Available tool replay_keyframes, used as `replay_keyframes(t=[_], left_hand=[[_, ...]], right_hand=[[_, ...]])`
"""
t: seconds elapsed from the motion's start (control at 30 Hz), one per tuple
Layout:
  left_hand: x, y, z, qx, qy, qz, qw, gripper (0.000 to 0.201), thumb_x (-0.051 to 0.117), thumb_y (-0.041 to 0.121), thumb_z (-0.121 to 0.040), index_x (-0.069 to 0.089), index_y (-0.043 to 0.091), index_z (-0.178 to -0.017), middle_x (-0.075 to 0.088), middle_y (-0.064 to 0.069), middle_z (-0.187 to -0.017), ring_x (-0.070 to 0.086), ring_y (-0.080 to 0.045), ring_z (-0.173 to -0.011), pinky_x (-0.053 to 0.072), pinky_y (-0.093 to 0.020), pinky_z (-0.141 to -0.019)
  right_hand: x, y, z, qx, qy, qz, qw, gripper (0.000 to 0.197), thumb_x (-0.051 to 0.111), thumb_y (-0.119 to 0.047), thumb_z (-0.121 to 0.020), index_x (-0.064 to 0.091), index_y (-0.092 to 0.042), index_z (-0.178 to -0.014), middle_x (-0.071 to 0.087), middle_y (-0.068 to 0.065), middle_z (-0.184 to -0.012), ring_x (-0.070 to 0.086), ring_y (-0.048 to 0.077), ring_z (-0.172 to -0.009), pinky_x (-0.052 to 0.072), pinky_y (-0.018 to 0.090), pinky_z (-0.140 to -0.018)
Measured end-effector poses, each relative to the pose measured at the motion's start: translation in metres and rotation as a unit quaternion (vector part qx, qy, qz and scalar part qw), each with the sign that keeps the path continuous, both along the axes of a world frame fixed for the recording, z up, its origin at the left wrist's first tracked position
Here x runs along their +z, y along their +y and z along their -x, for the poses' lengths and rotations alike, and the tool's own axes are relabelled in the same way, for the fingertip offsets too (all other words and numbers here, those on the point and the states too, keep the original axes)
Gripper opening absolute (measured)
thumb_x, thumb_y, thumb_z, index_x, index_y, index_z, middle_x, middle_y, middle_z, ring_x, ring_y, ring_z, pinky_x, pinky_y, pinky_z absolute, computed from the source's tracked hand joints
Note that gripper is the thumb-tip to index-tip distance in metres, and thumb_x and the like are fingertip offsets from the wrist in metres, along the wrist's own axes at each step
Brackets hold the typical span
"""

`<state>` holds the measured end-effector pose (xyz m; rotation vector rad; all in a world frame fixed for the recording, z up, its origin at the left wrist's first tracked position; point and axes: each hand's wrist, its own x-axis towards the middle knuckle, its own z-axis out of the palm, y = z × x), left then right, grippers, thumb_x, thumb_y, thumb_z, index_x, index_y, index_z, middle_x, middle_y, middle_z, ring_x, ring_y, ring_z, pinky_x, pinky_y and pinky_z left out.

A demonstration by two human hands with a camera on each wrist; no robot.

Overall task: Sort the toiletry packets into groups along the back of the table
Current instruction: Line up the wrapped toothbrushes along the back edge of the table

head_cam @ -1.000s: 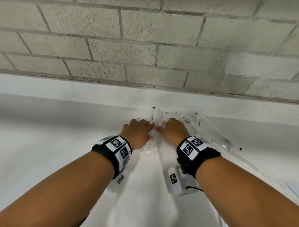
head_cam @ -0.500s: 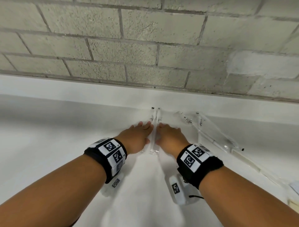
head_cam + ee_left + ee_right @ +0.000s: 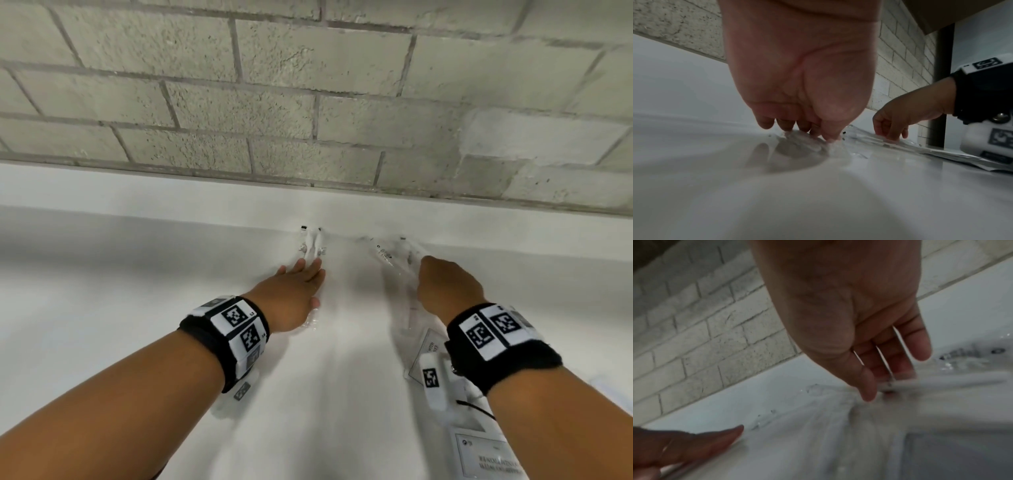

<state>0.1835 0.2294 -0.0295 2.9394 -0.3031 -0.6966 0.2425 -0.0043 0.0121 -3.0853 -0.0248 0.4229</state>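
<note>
The left hand [image 3: 294,294] lies flat, fingers straight, pressing two clear packets [image 3: 311,245] that sit side by side at the back of the white table [image 3: 102,308], near the brick wall [image 3: 308,85]. Well to the right, the right hand [image 3: 445,291] touches another clear packet [image 3: 390,255] with nearly straight fingertips [image 3: 869,391]. Printed sachets [image 3: 486,455] lie nearer the person.

Grey block wall [image 3: 274,102], dark post [image 3: 941,89]
</note>
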Motion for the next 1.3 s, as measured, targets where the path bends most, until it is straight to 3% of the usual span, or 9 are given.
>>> replay_keyframes(t=[0.2,0.33,0.5,0.57,0.63,0.77,0.97,1.2,1.3], left_hand=[[0.002,-0.002,0.001,0.002,0.004,-0.001,1.000,0.057,0.025,0.028,-0.103,0.001,0.014,-0.154,-0.014,-0.001,-0.161,-0.007,-0.025,-0.149,0.007,-0.043,-0.121],[0.004,-0.002,0.002,0.009,0.008,0.007,1.000,0.058,0.026,0.028,-0.103,0.001,0.015,-0.154,-0.014,-0.001,-0.161,-0.008,-0.024,-0.149,0.005,-0.041,-0.121],[0.005,-0.002,0.001,0.007,0.015,0.009,1.000,0.059,0.027,0.029,-0.103,0.001,0.014,-0.154,-0.015,-0.001,-0.161,-0.008,-0.024,-0.149,0.005,-0.042,-0.121],[0.004,-0.001,0.001,0.008,0.013,0.012,1.000,0.059,0.027,0.030,-0.103,0.000,0.014,-0.154,-0.015,-0.001,-0.161,-0.008,-0.024,-0.149,0.005,-0.043,-0.121],[0.004,0.000,0.003,0.013,0.000,0.015,1.000,0.060,0.027,0.031,-0.103,-0.002,0.015,-0.153,-0.016,-0.001,-0.161,-0.010,-0.024,-0.149,0.002,-0.042,-0.121],[0.009,-0.002,0.007,0.009,-0.024,0.022,0.999,0.061,0.027,0.031,-0.103,-0.005,0.014,-0.153,-0.018,-0.002,-0.160,-0.014,-0.024,-0.148,-0.001,-0.042,-0.121],[0.012,-0.006,0.010,0.020,0.006,0.032,0.999,0.061,0.026,0.029,-0.103,-0.006,0.015,-0.153,-0.015,-0.002,-0.161,-0.012,-0.022,-0.149,-0.001,-0.040,-0.121],[0.015,-0.019,0.009,-0.004,0.007,0.030,1.000,0.066,0.027,0.049,-0.100,-0.003,0.025,-0.153,-0.015,0.002,-0.161,-0.014,-0.019,-0.148,-0.003,-0.040,-0.121],[0.012,-0.020,0.008,0.008,0.035,0.020,0.999,0.067,0.028,0.049,-0.100,-0.004,0.025,-0.153,-0.014,0.000,-0.161,-0.014,-0.019,-0.148,-0.002,-0.040,-0.121]], right_hand=[[0.013,0.024,-0.013,-0.020,0.010,-0.251,0.968,0.017,0.066,-0.009,-0.082,0.065,-0.013,-0.098,0.069,0.009,-0.098,0.067,0.028,-0.088,0.055,0.035,-0.082],[0.005,0.068,-0.006,-0.199,0.208,-0.480,0.828,0.013,0.055,0.001,-0.092,0.057,-0.005,-0.081,0.066,0.018,-0.074,0.065,0.028,-0.057,0.057,0.034,-0.053],[-0.020,0.081,-0.006,-0.117,0.166,-0.314,0.928,0.023,0.058,-0.021,-0.093,0.060,-0.001,-0.083,0.066,0.014,-0.070,0.064,0.025,-0.051,0.047,0.023,-0.043],[-0.016,0.075,-0.004,0.001,0.052,-0.220,0.974,0.021,0.056,-0.025,-0.092,0.064,-0.009,-0.103,0.069,0.009,-0.096,0.068,0.025,-0.084,0.049,0.026,-0.064],[-0.010,0.072,0.007,0.113,-0.007,-0.159,0.981,0.035,0.054,-0.027,-0.093,0.057,-0.020,-0.127,0.060,0.002,-0.128,0.056,0.023,-0.117,0.045,0.030,-0.091],[-0.020,0.079,0.026,0.265,0.025,-0.049,0.963,0.053,0.053,-0.031,-0.093,0.039,-0.020,-0.143,0.041,0.002,-0.149,0.042,0.024,-0.134,0.030,0.037,-0.112],[-0.016,0.078,0.022,0.243,0.050,-0.103,0.963,0.056,0.047,-0.025,-0.097,0.028,-0.020,-0.149,0.025,0.003,-0.158,0.028,0.023,-0.143,0.022,0.039,-0.118],[0.009,-0.007,-0.004,0.058,0.004,-0.102,0.993,0.047,0.042,0.000,-0.088,0.060,-0.026,-0.124,0.054,0.007,-0.131,0.053,0.026,-0.119,0.041,0.031,-0.097],[0.010,-0.019,-0.005,0.025,0.022,-0.126,0.991,0.023,0.051,-0.017,-0.091,0.065,-0.015,-0.110,0.066,0.008,-0.110,0.062,0.026,-0.102,0.048,0.032,-0.086]])
